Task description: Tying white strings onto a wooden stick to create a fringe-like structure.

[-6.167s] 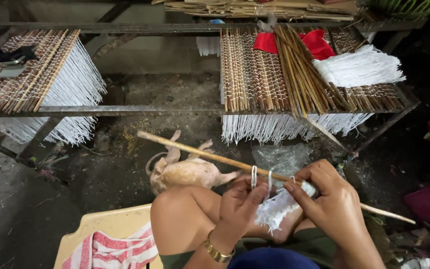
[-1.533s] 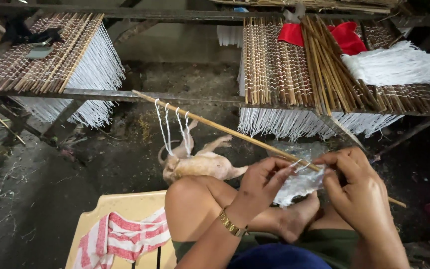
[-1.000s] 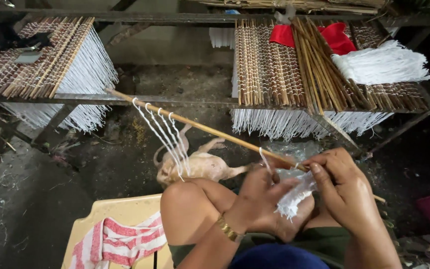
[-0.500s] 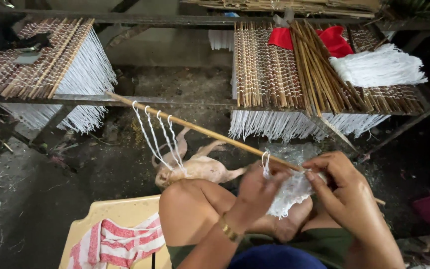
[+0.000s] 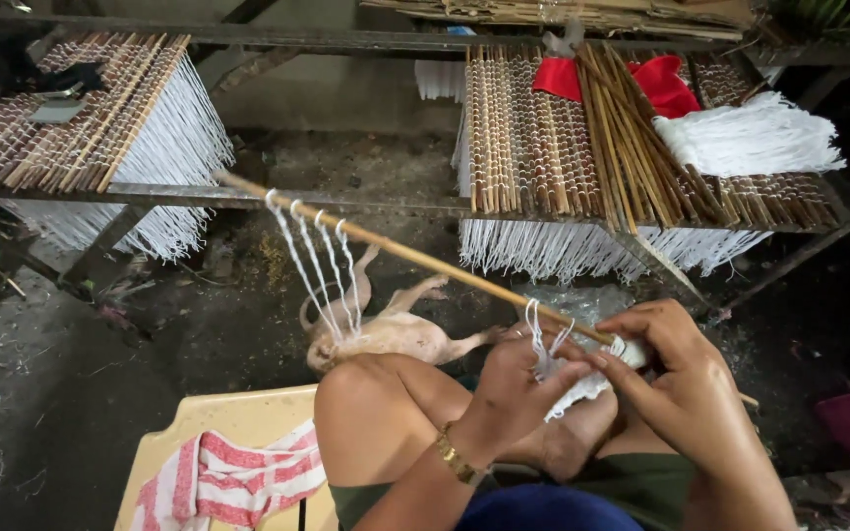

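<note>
A long bamboo stick (image 5: 415,254) slants from upper left down to my hands, with several white string loops (image 5: 317,265) hanging from its far part. My left hand (image 5: 518,393), with a gold bracelet on the wrist, pinches a white string loop (image 5: 541,339) at the stick. My right hand (image 5: 676,379) grips the stick's near end together with a bundle of white strings (image 5: 582,388). Both hands rest over my bent bare knee (image 5: 376,413).
Two metal racks hold rows of bamboo sticks with hanging white strings (image 5: 100,128), (image 5: 563,147). Loose sticks, red cloth (image 5: 656,84) and a white string bundle (image 5: 750,138) lie on the right rack. A tan dog (image 5: 395,329) lies on the dirt floor. A striped cloth (image 5: 228,472) drapes a yellow plastic chair (image 5: 199,423).
The stick has slid further up to the left, carrying the hanging loops away from my hands. Another string loop now sits on the stick at my fingers.
</note>
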